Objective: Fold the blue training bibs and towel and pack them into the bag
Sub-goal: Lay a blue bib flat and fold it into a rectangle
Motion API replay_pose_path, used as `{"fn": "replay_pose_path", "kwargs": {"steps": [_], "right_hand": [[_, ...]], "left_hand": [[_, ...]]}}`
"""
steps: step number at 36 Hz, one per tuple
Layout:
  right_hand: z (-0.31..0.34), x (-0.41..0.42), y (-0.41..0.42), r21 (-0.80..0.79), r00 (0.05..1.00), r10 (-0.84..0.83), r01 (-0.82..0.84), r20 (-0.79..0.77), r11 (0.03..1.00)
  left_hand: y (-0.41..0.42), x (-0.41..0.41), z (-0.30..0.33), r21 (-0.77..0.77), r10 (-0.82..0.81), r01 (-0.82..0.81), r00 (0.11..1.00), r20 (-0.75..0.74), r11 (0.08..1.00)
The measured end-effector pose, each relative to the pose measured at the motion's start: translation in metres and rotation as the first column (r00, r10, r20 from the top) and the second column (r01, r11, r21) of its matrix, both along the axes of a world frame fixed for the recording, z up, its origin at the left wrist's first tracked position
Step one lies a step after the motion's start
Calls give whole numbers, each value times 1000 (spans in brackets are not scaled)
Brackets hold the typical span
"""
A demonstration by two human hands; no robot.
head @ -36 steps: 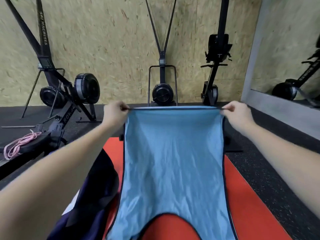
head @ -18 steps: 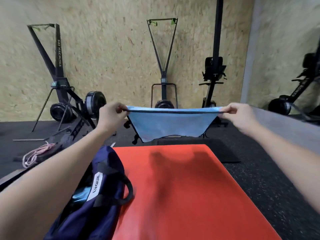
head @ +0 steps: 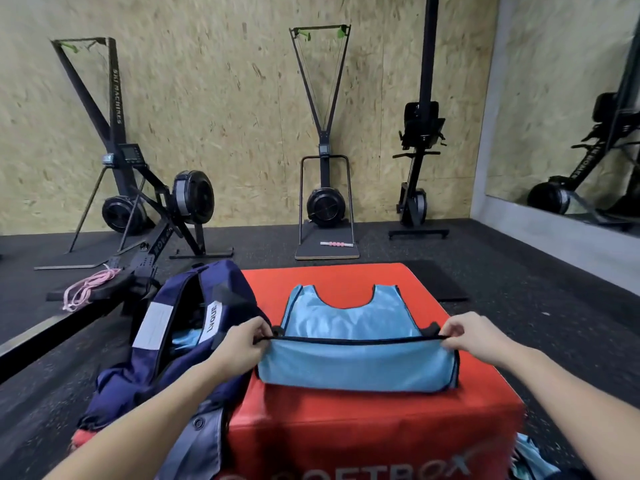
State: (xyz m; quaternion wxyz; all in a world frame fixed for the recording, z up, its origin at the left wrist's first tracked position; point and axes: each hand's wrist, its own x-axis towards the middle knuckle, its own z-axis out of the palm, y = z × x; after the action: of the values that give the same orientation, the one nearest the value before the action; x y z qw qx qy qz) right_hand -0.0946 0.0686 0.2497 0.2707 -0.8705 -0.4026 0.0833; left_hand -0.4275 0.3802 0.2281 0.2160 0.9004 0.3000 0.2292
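Note:
A light blue training bib (head: pixel 349 323) with dark trim lies on top of the red soft box (head: pixel 374 420), neck opening at the far end. Its near hem is lifted and held taut above the cloth. My left hand (head: pixel 242 344) pinches the hem's left corner and my right hand (head: pixel 474 336) pinches its right corner. The navy bag (head: pixel 166 358) sits open to the left of the box, with blue fabric (head: pixel 185 341) showing inside. More blue fabric (head: pixel 533 462) lies low at the box's right front corner.
Black exercise machines (head: pixel 156 209) stand along the wooden wall behind. A pink rope (head: pixel 86 289) lies on a machine seat at the left. A dark mat (head: pixel 436 282) lies on the rubber floor beyond the box. A mirror (head: pixel 571 133) is on the right wall.
The bib, held up in the air by both hands before, has come down onto the red box, with the hem folded back toward me. My view has tilted down.

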Motion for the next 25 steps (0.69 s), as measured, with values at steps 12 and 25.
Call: {"fn": "replay_pose_path", "kwargs": {"steps": [12, 25], "right_hand": [[9, 34, 30, 92, 997, -59, 63, -45, 994], [-91, 63, 132, 99, 988, -155, 152, 24, 983]], "left_hand": [[22, 52, 4, -58, 63, -54, 985, 159, 997], [56, 141, -69, 186, 264, -222, 934, -242, 957]]}}
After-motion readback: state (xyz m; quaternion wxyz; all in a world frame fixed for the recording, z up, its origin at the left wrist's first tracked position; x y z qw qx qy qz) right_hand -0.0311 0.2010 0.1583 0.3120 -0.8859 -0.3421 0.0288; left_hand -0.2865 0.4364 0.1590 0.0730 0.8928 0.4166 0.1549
